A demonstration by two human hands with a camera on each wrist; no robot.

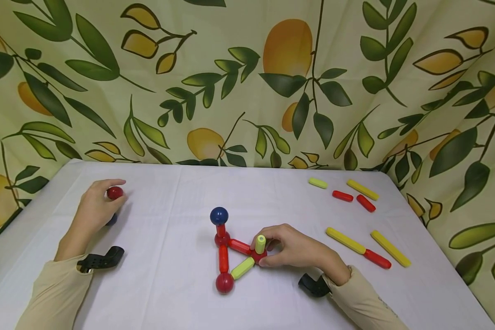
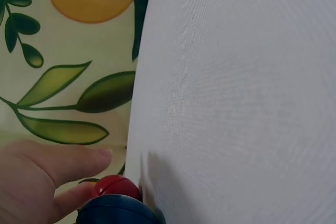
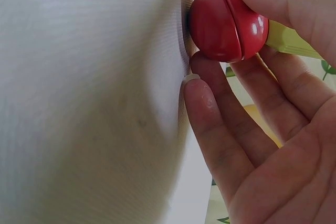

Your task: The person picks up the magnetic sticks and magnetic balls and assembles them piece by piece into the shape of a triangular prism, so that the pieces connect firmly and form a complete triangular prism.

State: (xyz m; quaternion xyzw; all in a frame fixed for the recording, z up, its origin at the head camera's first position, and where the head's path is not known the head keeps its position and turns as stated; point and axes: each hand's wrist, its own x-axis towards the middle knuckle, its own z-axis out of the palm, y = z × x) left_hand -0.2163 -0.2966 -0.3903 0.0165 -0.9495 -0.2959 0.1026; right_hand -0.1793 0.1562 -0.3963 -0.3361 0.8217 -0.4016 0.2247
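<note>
At the table's far left, my left hand (image 1: 96,204) holds a red ball (image 1: 115,192) between thumb and fingers. A blue ball (image 2: 119,211) is close by it, mostly hidden by the hand in the head view. My right hand (image 1: 293,247) grips a red ball (image 3: 228,23) at the right corner of a triangle of magnetic balls and sticks. On that ball stands a light green stick (image 1: 260,244). Red sticks (image 1: 239,246) and another light green stick (image 1: 243,268) link the corners. Above the far corner, a blue ball (image 1: 219,216) tops a red stick.
On the right lie loose yellow sticks (image 1: 391,248), red sticks (image 1: 343,196) and a short light green stick (image 1: 317,183). One yellow stick (image 1: 345,240) touches a red stick end to end. A leaf-patterned curtain (image 1: 231,91) hangs behind the white table (image 1: 165,293).
</note>
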